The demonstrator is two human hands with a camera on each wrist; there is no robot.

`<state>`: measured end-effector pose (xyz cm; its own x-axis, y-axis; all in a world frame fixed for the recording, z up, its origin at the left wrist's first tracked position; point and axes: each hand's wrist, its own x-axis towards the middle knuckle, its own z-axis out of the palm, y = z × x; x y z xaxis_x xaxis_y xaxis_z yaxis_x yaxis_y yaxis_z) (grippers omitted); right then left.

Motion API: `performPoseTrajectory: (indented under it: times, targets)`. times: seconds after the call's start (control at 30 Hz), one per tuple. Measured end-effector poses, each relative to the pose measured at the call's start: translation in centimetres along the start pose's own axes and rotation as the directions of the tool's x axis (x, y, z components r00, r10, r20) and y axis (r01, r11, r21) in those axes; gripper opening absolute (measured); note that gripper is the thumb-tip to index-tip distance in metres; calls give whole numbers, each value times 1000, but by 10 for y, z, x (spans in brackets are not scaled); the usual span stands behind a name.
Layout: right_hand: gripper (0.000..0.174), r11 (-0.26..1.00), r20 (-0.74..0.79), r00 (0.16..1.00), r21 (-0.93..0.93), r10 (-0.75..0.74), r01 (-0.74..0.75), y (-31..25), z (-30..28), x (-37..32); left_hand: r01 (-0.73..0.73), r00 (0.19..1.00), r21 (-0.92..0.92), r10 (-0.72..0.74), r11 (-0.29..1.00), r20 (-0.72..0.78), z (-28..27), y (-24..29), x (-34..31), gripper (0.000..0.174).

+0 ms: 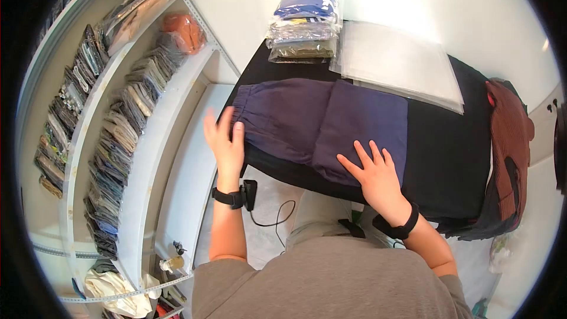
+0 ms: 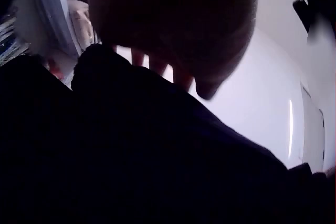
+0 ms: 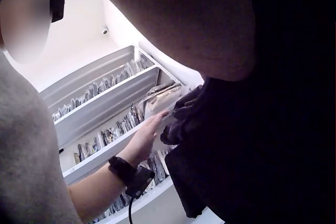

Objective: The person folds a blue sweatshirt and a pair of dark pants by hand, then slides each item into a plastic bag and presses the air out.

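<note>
A pair of navy pants (image 1: pixel 283 112) with a gathered elastic edge lies on the black-covered table (image 1: pixel 449 147), its right part folded over in a smooth layer. My right hand (image 1: pixel 378 180) rests on that folded part, fingers spread. At the elastic end is my left hand (image 1: pixel 227 145), fingers extended and slightly blurred, thumb by the gathered edge. In the left wrist view the hand (image 2: pixel 178 29) shows dark above the shadowed cloth, its fingertips beyond the cloth's outline. The right wrist view catches the left hand (image 3: pixel 142 140) beside the bunched end of the cloth.
Behind the pants stands a stack of bagged folded clothes (image 1: pixel 304 23), next to a pile of clear plastic bags (image 1: pixel 396 62). Brown ribbed clothing (image 1: pixel 509 147) drapes over the table's right end. Shelves (image 1: pixel 171 136) full of packed garments curve along the left. A cable (image 1: pixel 277 223) hangs from my left wrist.
</note>
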<state>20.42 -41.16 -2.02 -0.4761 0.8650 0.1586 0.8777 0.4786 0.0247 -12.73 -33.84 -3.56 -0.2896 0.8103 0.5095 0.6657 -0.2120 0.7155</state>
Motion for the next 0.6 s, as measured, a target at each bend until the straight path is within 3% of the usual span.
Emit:
performPoseTrajectory:
  times: [0.03,0.07,0.1,0.2,0.3,0.33,0.37,0.43,0.57,0.6]
  targets:
    - [69,1000,6,1000,0,0,0,0,0,0,-408,913,376,360,832,193,-4,9,4,42]
    - [68,1000,13,1000,0,0,0,0,-1,0,-450,859,304,315,839,404,0,9,7,32]
    - [68,1000,13,1000,0,-1,1,0,-1,1,-437,813,354,195,827,548,3,-1,4,30]
    - [68,1000,17,1000,0,-2,2,-1,1,-1,-291,877,413,67,863,477,5,-7,15,25]
    - [69,1000,-9,1000,-16,14,-14,1,2,0,-215,911,360,54,908,408,14,-23,17,21]
    - [68,1000,-6,1000,-11,11,-11,1,2,-1,-218,937,234,136,948,320,17,-42,20,21]
    - [68,1000,-1,1000,-4,11,-11,1,3,-1,-103,991,279,74,955,112,17,-34,14,34]
    - [67,1000,-4,1000,-7,18,-18,2,4,-2,283,956,465,-284,838,-71,15,-27,12,50]
    - [66,1000,-40,999,21,-2,3,3,4,-3,354,926,415,-376,838,-29,8,-26,23,54]
    - [65,1000,-44,999,25,-2,3,3,3,-3,567,817,9,-564,824,123,2,-23,29,49]
